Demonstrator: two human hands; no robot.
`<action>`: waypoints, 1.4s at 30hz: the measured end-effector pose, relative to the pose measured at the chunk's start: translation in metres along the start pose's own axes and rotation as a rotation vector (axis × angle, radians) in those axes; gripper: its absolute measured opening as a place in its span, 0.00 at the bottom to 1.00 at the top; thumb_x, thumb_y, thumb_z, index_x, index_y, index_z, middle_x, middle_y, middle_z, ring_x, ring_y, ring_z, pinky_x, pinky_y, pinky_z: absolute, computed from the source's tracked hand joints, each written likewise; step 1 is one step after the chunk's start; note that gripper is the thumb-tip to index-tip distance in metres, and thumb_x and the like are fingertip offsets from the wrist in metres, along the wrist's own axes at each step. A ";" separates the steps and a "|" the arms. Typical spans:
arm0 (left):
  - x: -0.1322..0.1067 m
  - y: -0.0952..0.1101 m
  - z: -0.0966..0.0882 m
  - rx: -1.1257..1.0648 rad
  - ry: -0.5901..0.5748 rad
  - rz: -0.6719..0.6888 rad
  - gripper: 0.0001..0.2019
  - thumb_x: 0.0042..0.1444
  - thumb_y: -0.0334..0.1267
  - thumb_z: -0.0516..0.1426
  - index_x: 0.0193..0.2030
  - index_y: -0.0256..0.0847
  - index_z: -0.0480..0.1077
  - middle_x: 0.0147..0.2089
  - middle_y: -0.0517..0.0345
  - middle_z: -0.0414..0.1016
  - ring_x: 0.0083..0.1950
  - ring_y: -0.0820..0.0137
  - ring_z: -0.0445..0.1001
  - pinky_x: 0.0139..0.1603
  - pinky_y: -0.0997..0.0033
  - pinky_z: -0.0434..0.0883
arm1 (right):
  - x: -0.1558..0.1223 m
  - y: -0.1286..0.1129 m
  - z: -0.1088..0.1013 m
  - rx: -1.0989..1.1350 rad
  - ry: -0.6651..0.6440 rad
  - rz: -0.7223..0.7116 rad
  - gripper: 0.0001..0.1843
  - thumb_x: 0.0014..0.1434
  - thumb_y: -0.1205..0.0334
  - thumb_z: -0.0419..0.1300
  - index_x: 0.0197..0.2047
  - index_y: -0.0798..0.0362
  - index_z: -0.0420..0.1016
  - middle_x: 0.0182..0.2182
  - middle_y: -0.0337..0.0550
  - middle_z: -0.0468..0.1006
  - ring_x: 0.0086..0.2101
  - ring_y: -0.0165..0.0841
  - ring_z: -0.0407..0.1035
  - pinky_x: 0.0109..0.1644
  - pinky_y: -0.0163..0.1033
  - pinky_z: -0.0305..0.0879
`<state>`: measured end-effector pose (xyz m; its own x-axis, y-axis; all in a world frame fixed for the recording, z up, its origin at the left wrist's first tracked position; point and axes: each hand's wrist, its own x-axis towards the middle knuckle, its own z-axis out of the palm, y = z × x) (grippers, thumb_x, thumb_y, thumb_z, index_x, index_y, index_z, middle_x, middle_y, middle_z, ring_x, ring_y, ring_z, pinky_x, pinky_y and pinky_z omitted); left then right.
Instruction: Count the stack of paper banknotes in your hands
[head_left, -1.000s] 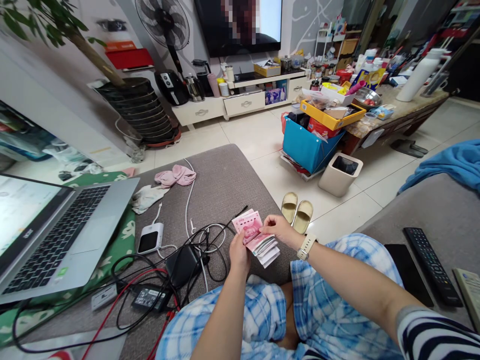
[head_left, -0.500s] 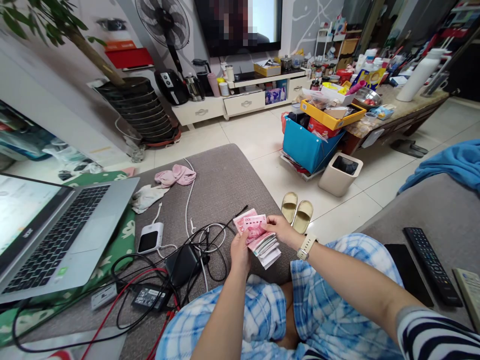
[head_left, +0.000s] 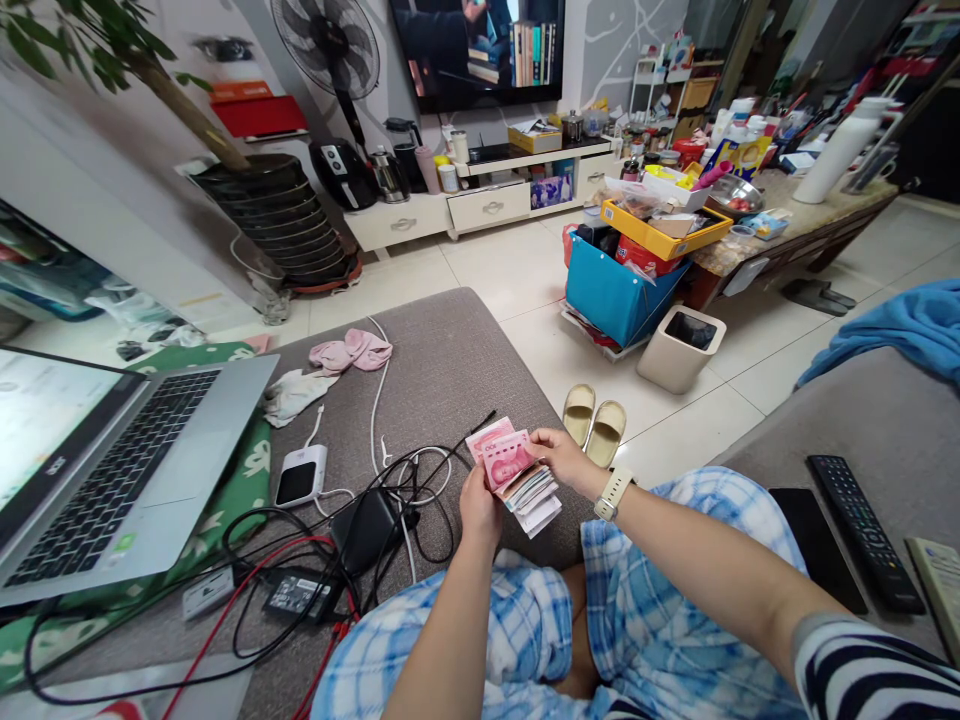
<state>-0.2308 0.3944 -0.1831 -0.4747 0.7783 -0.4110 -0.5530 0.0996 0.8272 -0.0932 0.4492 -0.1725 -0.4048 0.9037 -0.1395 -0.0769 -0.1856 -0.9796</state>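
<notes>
A folded wad of banknotes (head_left: 531, 500) is held above the grey sofa seat, just past my knees. Its lower right shows many stacked edges, and pink notes stick up at the top. My left hand (head_left: 481, 505) is closed around the wad's left side. With its fingertips, my right hand (head_left: 559, 455) pinches the upper right corner of a pink banknote (head_left: 507, 459) at the front. Another pink note fans out behind it to the left. A pale watch (head_left: 613, 494) sits on my right wrist.
On the sofa to the left lie tangled cables, a black adapter (head_left: 365, 528), a white device (head_left: 301, 476) and a laptop (head_left: 127, 470). A remote control (head_left: 864, 533) and a dark flat phone-like slab (head_left: 817, 548) rest at the right. Slippers (head_left: 592, 425) stand on the floor ahead.
The front pink note has shifted slightly left and tilted, with my right fingers still at its corner. The left thumb has drawn back toward the wad's edge. The television picture differs.
</notes>
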 end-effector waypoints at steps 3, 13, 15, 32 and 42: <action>0.001 -0.001 0.000 -0.003 -0.002 0.003 0.08 0.45 0.40 0.60 0.29 0.39 0.76 0.32 0.55 0.79 0.34 0.67 0.74 0.38 0.68 0.69 | 0.001 0.003 -0.001 -0.002 0.007 0.003 0.16 0.51 0.50 0.63 0.26 0.55 0.69 0.23 0.35 0.68 0.25 0.28 0.59 0.31 0.34 0.55; 0.003 -0.002 -0.002 0.010 -0.015 0.008 0.09 0.43 0.40 0.59 0.29 0.38 0.75 0.30 0.56 0.77 0.32 0.68 0.72 0.37 0.69 0.69 | 0.003 0.006 -0.001 0.004 0.007 0.026 0.17 0.50 0.49 0.64 0.26 0.55 0.71 0.23 0.35 0.69 0.25 0.29 0.60 0.30 0.34 0.55; 0.003 -0.001 -0.002 0.016 -0.019 0.006 0.08 0.43 0.40 0.59 0.28 0.39 0.75 0.29 0.56 0.77 0.32 0.67 0.72 0.38 0.69 0.69 | 0.003 0.006 -0.001 0.006 0.004 0.028 0.17 0.49 0.48 0.65 0.26 0.55 0.71 0.22 0.35 0.69 0.24 0.28 0.60 0.30 0.34 0.55; 0.004 -0.003 -0.004 0.033 -0.015 -0.005 0.08 0.44 0.39 0.57 0.27 0.39 0.75 0.29 0.57 0.77 0.30 0.68 0.71 0.36 0.69 0.68 | 0.003 0.003 -0.001 -0.002 -0.001 0.031 0.19 0.49 0.47 0.65 0.26 0.56 0.71 0.22 0.35 0.70 0.24 0.28 0.60 0.30 0.34 0.56; 0.004 -0.002 -0.002 0.024 -0.033 -0.016 0.07 0.43 0.39 0.57 0.26 0.40 0.74 0.29 0.57 0.77 0.31 0.68 0.72 0.36 0.69 0.68 | 0.002 0.001 0.000 0.000 0.001 0.022 0.17 0.49 0.49 0.65 0.26 0.55 0.71 0.21 0.34 0.68 0.23 0.27 0.59 0.30 0.34 0.54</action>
<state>-0.2330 0.3956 -0.1869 -0.4430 0.7966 -0.4113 -0.5431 0.1265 0.8301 -0.0937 0.4508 -0.1738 -0.4053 0.8999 -0.1609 -0.0681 -0.2052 -0.9763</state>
